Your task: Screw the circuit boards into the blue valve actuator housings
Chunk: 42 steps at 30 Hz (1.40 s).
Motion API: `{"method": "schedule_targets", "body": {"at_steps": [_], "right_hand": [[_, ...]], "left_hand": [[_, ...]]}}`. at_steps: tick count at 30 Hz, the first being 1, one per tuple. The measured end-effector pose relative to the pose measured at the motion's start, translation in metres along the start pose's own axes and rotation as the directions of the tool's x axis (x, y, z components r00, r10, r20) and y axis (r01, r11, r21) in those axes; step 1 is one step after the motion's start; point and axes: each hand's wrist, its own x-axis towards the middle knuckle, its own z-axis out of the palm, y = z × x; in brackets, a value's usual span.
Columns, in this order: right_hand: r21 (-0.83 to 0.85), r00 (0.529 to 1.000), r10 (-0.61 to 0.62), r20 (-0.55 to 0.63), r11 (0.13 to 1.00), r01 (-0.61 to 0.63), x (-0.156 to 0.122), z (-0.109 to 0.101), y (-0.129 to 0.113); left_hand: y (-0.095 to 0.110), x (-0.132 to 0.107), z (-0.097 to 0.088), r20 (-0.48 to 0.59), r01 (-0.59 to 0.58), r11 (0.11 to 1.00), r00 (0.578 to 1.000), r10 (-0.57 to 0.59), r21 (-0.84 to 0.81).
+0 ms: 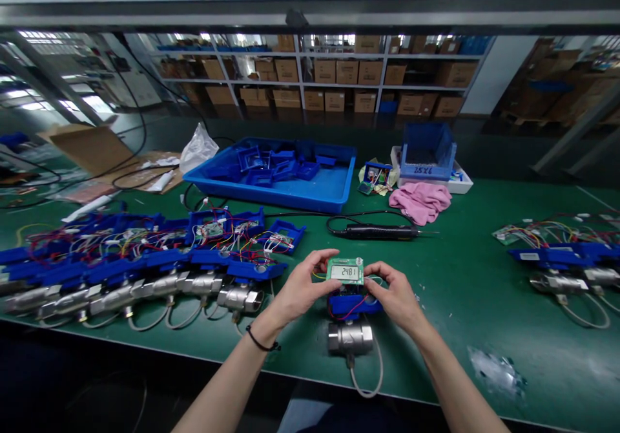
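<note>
A small green circuit board with a display reading digits is held between both hands above a blue plastic housing. That housing sits on a steel valve body with a grey cable looping off the table's front edge. My left hand pinches the board's left edge, fingers curled. On the board's right edge my right hand grips it likewise. Thin coloured wires run from the board down into the housing.
A row of blue-topped steel valves with wiring fills the left. More such units lie at the right. Behind are an electric screwdriver, a pink cloth, a blue tray and a blue bin on the green table.
</note>
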Motion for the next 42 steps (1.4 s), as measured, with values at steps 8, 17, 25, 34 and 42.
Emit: {"method": "schedule_targets", "body": {"at_steps": [8,17,25,34,42], "right_hand": [[0.044,0.999,0.034,-0.011,0.998,-0.033,-0.003,0.000,0.001],[0.061,0.999,0.046,-0.006,0.997,-0.045,-0.003,0.000,0.010],[0.059,1.000,0.002,-0.028,0.998,-0.001,0.010,-0.005,0.011],[0.129,0.988,0.047,0.145,0.990,-0.066,0.028,-0.004,0.015],[0.191,0.979,0.075,0.190,0.975,-0.112,0.034,-0.009,0.015]], "left_hand": [[0.010,-0.010,0.006,-0.048,-0.122,0.961,0.989,0.138,0.249],[0.004,-0.013,0.007,-0.069,-0.173,0.922,0.975,0.209,0.346],[-0.008,0.018,0.013,-0.102,0.176,0.967,0.975,-0.197,-0.187],[-0.011,0.040,0.012,-0.029,0.300,0.911,0.947,-0.321,-0.283],[-0.020,0.046,0.015,-0.049,0.244,0.908,0.960,-0.276,-0.341]]}}
